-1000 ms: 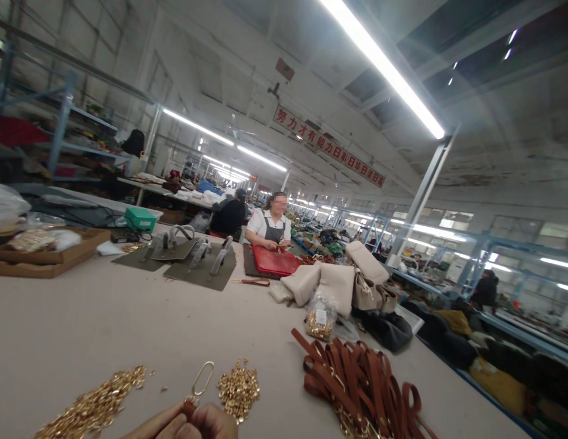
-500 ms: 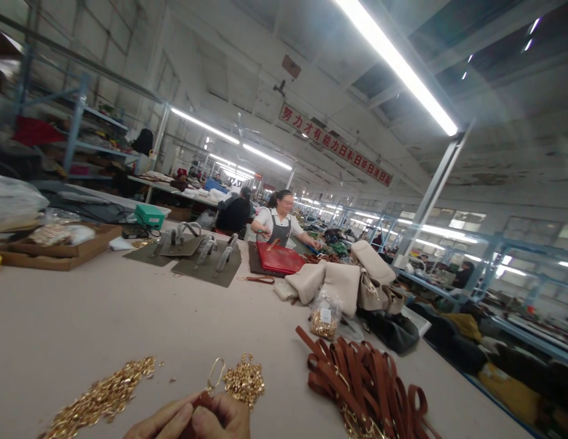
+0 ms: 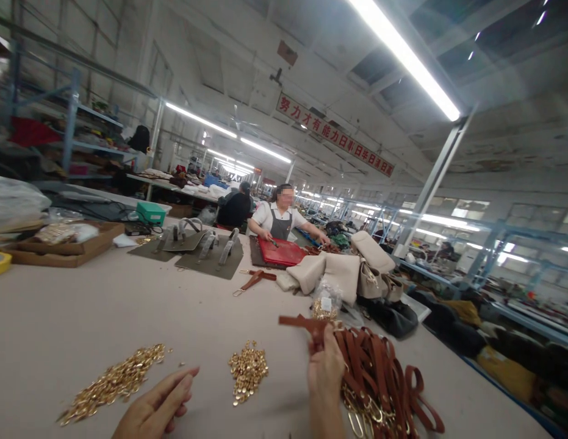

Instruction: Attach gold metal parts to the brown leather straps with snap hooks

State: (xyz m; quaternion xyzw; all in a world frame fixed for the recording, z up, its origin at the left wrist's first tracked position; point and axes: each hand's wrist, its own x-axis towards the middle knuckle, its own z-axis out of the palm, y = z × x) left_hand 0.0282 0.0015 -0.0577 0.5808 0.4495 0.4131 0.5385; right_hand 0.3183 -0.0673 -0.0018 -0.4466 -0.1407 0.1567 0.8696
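Observation:
My right hand [image 3: 327,369] is closed on a brown leather strap [image 3: 302,323], whose flat end sticks out to the left. Its other end runs toward a heap of similar looped straps [image 3: 379,378] with gold clips, right beside my wrist. My left hand [image 3: 156,403] hovers low over the table, index finger stretched out and the other fingers loosely curled, with nothing visible in it. It lies between a long pile of small gold metal pieces [image 3: 116,381] and a smaller pile of gold pieces [image 3: 248,372].
Behind the straps stand a bag of gold parts [image 3: 324,306], cream handbags [image 3: 341,274] and a black bag [image 3: 391,317]. Olive panels with handles [image 3: 210,262] and a cardboard tray [image 3: 59,250] lie farther left. Across the table a co-worker [image 3: 281,213] handles a red bag piece [image 3: 279,251].
My hands have parted from holding a strap end with a gold clip together. The right has moved right to the strap heap; the left has shifted slightly left. A strap by the co-worker has moved.

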